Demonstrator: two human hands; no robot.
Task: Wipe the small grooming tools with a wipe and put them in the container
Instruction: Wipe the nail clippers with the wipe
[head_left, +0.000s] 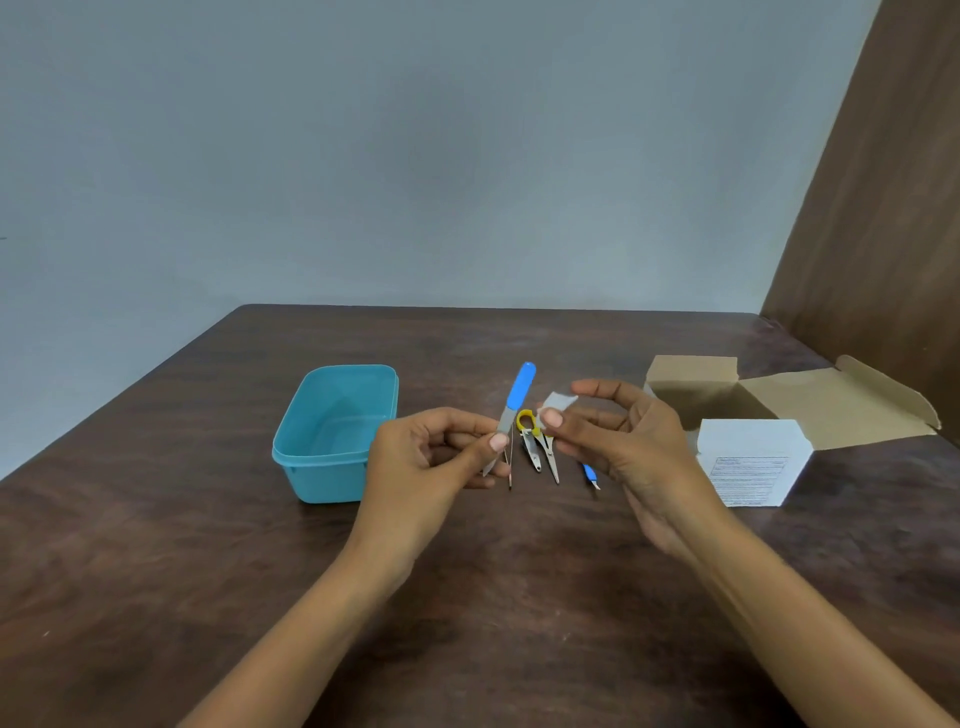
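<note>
My left hand (436, 452) pinches the file (514, 410); my right hand (618, 441) pinches the wipe (558, 402) just beside it. The container (332, 436) at nine o'clock looks empty. Other tools (540, 447) lie on the table (208, 545), unwiped, I judge.

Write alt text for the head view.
Left hand pinches a blue-handled nail file upright while the right hand holds a small white wipe beside it. Scissors lie on the brown table, between a teal container and an open cardboard box.
</note>
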